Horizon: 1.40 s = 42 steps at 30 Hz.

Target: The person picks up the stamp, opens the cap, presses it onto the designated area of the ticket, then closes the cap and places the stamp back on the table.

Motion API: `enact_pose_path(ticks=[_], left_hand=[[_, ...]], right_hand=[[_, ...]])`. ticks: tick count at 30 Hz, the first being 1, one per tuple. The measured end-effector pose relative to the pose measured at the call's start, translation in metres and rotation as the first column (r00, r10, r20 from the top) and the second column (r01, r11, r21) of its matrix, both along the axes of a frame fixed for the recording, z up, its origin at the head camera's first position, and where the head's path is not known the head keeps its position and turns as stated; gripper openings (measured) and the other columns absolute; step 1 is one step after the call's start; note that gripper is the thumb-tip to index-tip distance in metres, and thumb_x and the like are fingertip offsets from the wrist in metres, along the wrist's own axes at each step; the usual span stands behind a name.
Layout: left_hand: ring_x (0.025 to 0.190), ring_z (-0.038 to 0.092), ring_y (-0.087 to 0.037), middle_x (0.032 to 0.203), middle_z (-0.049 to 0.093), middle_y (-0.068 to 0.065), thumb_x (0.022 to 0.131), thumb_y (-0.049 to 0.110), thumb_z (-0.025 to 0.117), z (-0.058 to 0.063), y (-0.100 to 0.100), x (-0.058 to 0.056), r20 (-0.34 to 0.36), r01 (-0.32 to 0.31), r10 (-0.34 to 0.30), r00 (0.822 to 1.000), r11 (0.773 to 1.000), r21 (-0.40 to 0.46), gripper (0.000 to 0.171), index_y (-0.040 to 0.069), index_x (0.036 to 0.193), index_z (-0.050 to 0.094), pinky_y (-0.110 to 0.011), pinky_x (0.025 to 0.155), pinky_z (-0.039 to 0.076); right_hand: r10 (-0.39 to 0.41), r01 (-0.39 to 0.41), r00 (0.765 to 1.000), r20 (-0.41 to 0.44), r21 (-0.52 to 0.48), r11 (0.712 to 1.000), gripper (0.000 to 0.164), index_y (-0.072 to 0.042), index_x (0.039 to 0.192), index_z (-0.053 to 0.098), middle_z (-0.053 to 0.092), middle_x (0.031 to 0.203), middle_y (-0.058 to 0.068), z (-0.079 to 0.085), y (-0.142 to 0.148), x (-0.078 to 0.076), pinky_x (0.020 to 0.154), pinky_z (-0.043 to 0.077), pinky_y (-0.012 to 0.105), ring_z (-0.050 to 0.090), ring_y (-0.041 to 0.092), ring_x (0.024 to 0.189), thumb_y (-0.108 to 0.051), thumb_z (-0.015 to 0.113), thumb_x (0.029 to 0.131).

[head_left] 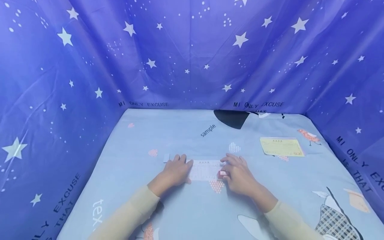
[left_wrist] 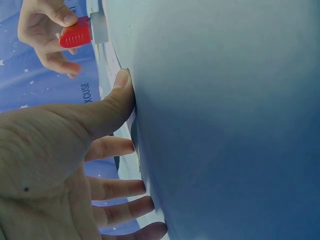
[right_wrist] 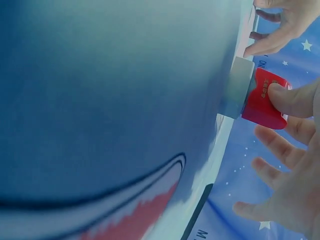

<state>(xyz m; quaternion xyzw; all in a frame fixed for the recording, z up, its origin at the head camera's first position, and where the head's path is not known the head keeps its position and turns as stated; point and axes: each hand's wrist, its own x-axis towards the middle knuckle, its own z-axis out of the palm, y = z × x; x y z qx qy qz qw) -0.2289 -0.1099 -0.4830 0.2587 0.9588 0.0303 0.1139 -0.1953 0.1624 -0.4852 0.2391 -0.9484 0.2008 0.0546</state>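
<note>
A white printed form with a ruled grid lies flat on the light-blue patterned cloth. My left hand rests on its left end, fingers spread and fairly straight; in the left wrist view the thumb presses near the paper's edge. With thumb and index finger, my right hand pinches a red stamp with a clear base. The base stands upright on the form's right end, and the other right fingers extend loosely. What the stamp's underside touches is hidden.
A yellow printed slip lies to the right, beyond my right hand. Just left of my left hand is a small pale, dark-edged piece, too small to identify. Blue star-patterned curtains enclose the back and sides of the cloth-covered surface.
</note>
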Motion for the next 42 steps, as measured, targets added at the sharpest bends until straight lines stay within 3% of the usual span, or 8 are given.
enact_pose_path(ticks=[6,11,18,22,25,27,34,42], left_hand=[[0.109,0.048,-0.032,0.13,0.052,-0.018,0.08,0.049,0.08,0.01,-0.001,-0.005,-0.017,-0.002,0.003,1.0,1.0,0.007,0.083,0.01,0.147,0.051,-0.048,0.078,0.05],[0.11,0.047,-0.033,0.132,0.052,-0.019,0.08,0.049,0.08,0.009,0.0,-0.007,-0.011,-0.003,0.003,1.0,1.0,0.003,0.084,0.01,0.148,0.05,-0.049,0.082,0.05],[0.109,0.048,-0.033,0.131,0.053,-0.019,0.079,0.05,0.081,0.002,-0.001,-0.003,0.001,-0.01,0.01,1.0,1.0,-0.002,0.084,0.01,0.147,0.052,-0.049,0.081,0.05],[0.109,0.048,-0.032,0.132,0.053,-0.019,0.079,0.05,0.08,-0.001,-0.003,-0.001,0.005,-0.007,0.007,1.0,1.0,-0.007,0.084,0.011,0.147,0.051,-0.048,0.08,0.05],[0.109,0.048,-0.032,0.132,0.053,-0.019,0.079,0.052,0.079,-0.002,-0.003,-0.001,-0.007,0.0,0.0,1.0,1.0,-0.008,0.085,0.011,0.148,0.051,-0.047,0.079,0.051],[0.108,0.048,-0.032,0.132,0.053,-0.019,0.079,0.052,0.08,-0.001,-0.003,-0.002,-0.01,-0.002,0.002,1.0,1.0,-0.002,0.085,0.011,0.148,0.051,-0.047,0.078,0.05],[0.108,0.047,-0.031,0.132,0.053,-0.018,0.078,0.051,0.081,0.002,-0.003,-0.001,0.003,-0.003,0.003,1.0,1.0,0.004,0.086,0.011,0.148,0.051,-0.047,0.079,0.05],[0.109,0.047,-0.031,0.131,0.053,-0.018,0.079,0.05,0.081,0.004,-0.002,0.0,0.002,0.001,-0.001,1.0,1.0,0.012,0.084,0.011,0.147,0.052,-0.049,0.081,0.05]], right_hand=[[-0.037,0.037,0.999,-0.009,0.011,0.999,0.018,-0.013,0.085,0.074,0.065,0.115,0.004,0.007,-0.007,-0.006,0.109,0.017,0.075,0.038,0.037,0.141,-0.002,0.078,0.072],[-0.075,0.074,0.997,0.01,0.035,0.997,0.021,-0.012,0.086,0.072,0.064,0.109,0.004,0.009,-0.011,-0.005,0.109,0.016,0.074,0.037,0.037,0.142,0.0,0.079,0.07],[-0.093,0.093,0.996,-0.01,0.047,0.995,0.019,-0.017,0.083,0.075,0.057,0.131,0.013,0.007,-0.013,-0.003,0.107,0.015,0.076,0.03,0.044,0.142,-0.005,0.08,0.07],[-0.132,0.131,0.991,0.036,0.014,0.991,0.014,-0.019,0.089,0.079,0.063,0.119,0.009,0.014,-0.008,-0.007,0.105,0.028,0.065,0.048,0.038,0.125,-0.012,0.08,0.077],[-0.224,0.229,0.968,0.111,-0.032,0.973,0.013,-0.017,0.096,0.08,0.067,0.101,0.003,0.026,0.002,-0.013,0.096,0.037,0.055,0.057,0.03,0.102,-0.019,0.079,0.083],[-0.292,0.299,0.947,0.131,-0.042,0.953,0.018,-0.013,0.1,0.08,0.07,0.095,0.005,0.034,0.011,-0.018,0.091,0.041,0.055,0.06,0.031,0.096,-0.023,0.078,0.086],[-0.45,0.451,0.886,0.108,0.016,0.892,0.033,-0.007,0.105,0.079,0.075,0.099,0.015,0.04,0.043,-0.026,0.082,0.041,0.059,0.066,0.041,0.095,-0.036,0.07,0.092],[-0.539,0.535,0.821,0.188,0.075,0.841,0.037,-0.006,0.107,0.078,0.075,0.093,0.014,0.033,0.05,-0.029,0.083,0.035,0.061,0.063,0.042,0.093,-0.038,0.068,0.091]])
